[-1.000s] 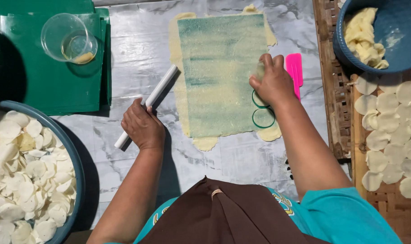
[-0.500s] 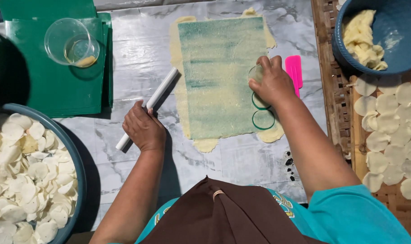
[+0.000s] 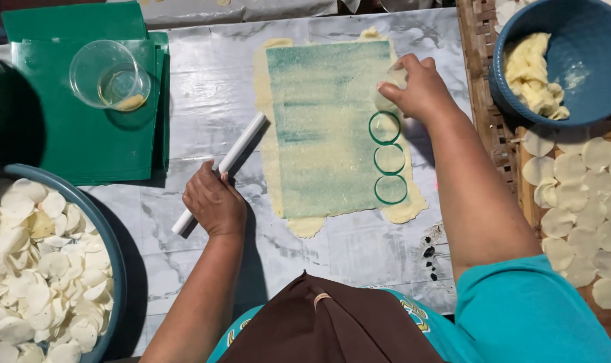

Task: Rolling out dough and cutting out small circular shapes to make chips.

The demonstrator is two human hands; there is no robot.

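3 cut rings (image 3: 390, 158) ran toward the body below right hand (image 3: 418, 87), which clenched a round cutter (image 3: 397, 77) on dough sheet's (image 3: 325, 128) right edge. Left hand (image 3: 214, 202) gripped white roller (image 3: 221, 168), well apart.

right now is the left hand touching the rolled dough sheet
Apart. The head view shows the left hand gripping the white rolling pin on the bare marble table, with a strip of tabletop between the hand and the dough sheet.
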